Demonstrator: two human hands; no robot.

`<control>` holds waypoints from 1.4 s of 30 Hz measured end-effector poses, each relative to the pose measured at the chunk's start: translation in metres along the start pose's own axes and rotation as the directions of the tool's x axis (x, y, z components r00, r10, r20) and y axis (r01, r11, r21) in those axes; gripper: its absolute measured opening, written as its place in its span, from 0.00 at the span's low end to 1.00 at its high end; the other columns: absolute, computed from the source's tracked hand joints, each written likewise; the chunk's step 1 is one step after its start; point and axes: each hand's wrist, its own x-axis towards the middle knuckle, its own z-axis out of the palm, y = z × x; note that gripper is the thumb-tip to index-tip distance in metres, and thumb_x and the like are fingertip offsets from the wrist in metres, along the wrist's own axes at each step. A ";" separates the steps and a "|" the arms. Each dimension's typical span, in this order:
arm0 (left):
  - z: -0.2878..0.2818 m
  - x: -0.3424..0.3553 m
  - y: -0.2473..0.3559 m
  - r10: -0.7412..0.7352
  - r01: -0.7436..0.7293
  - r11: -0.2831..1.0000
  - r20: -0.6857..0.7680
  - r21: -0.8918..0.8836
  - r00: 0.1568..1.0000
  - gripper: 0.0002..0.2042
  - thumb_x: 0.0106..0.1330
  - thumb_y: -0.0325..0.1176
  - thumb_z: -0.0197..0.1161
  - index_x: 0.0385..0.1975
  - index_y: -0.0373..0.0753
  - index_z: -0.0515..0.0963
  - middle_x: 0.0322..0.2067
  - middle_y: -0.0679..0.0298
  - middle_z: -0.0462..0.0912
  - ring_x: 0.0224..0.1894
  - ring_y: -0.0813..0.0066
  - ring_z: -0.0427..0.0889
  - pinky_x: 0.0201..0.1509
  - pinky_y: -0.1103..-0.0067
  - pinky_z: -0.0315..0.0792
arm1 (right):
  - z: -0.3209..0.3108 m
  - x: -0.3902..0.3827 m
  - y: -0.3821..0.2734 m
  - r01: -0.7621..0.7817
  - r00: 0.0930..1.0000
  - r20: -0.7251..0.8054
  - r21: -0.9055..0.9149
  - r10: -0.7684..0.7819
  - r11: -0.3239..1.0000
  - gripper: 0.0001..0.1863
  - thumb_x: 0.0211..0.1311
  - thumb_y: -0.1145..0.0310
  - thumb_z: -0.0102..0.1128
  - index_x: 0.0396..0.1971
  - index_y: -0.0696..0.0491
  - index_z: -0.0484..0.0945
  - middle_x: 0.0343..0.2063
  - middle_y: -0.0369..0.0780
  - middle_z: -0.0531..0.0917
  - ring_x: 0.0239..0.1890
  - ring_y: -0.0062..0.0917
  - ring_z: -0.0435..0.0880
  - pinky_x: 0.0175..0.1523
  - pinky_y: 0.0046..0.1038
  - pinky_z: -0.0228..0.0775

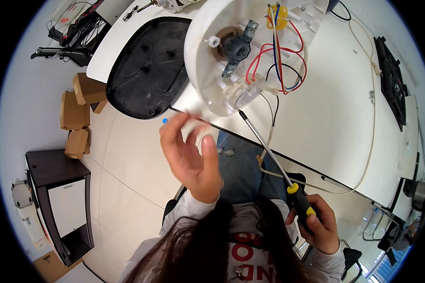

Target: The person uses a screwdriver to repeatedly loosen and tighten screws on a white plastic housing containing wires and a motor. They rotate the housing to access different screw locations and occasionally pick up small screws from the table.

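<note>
My right hand (324,225) is closed around the black and yellow handle of a long screwdriver (268,152). The screwdriver's tip is at the near rim of a white plastic housing (196,66), close to a white round part (246,96). Whether the tip touches a screw is too small to tell. My left hand (190,158) is raised before the table edge, fingers apart and slightly blurred, holding nothing I can see. Inside the housing are a dark metal bracket (238,48), a yellow part (278,18) and loose red, blue and black wires (279,61).
A black oval cover (148,70) lies on the white table (335,113) left of the housing. A pale cable (372,127) runs along the right side and over the front edge. A dark panel (391,80) sits far right. Cardboard boxes (75,111) and a dark cabinet (56,162) stand left.
</note>
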 end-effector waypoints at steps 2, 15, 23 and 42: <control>0.007 0.012 -0.004 0.032 -0.038 0.997 0.074 0.069 0.997 0.23 0.59 0.21 0.51 0.56 0.29 0.58 0.52 0.53 0.64 0.52 0.65 0.69 0.54 0.72 0.65 | 0.002 -0.001 0.001 0.032 0.999 -0.040 -0.111 -0.037 0.993 0.17 0.60 0.66 0.49 0.45 0.59 0.64 0.33 0.43 0.79 0.19 0.11 0.66 0.24 0.14 0.59; 0.017 0.014 -0.014 -0.148 0.151 0.988 0.118 -0.019 0.982 0.23 0.57 0.21 0.59 0.53 0.30 0.63 0.48 0.56 0.72 0.51 0.69 0.73 0.53 0.75 0.67 | 0.012 -0.003 -0.005 0.204 0.923 -0.161 -0.567 -0.350 0.798 0.17 0.54 0.73 0.57 0.43 0.61 0.66 0.30 0.42 0.80 0.26 0.20 0.76 0.35 0.18 0.68; 0.017 0.015 -0.016 -0.155 0.163 0.986 0.145 -0.039 0.977 0.23 0.55 0.21 0.62 0.52 0.30 0.64 0.47 0.58 0.71 0.51 0.68 0.73 0.52 0.76 0.68 | 0.013 -0.001 0.008 0.278 0.815 -0.262 -0.607 -0.517 0.745 0.19 0.50 0.71 0.61 0.42 0.62 0.69 0.27 0.40 0.77 0.27 0.21 0.76 0.33 0.19 0.68; 0.017 0.013 -0.019 -0.143 0.153 0.987 0.178 -0.041 0.974 0.25 0.53 0.21 0.64 0.52 0.31 0.63 0.48 0.59 0.71 0.51 0.70 0.73 0.52 0.77 0.68 | 0.018 0.000 -0.004 0.283 0.787 -0.295 -0.609 -0.542 0.741 0.19 0.54 0.68 0.54 0.46 0.61 0.70 0.33 0.46 0.74 0.31 0.24 0.74 0.37 0.24 0.66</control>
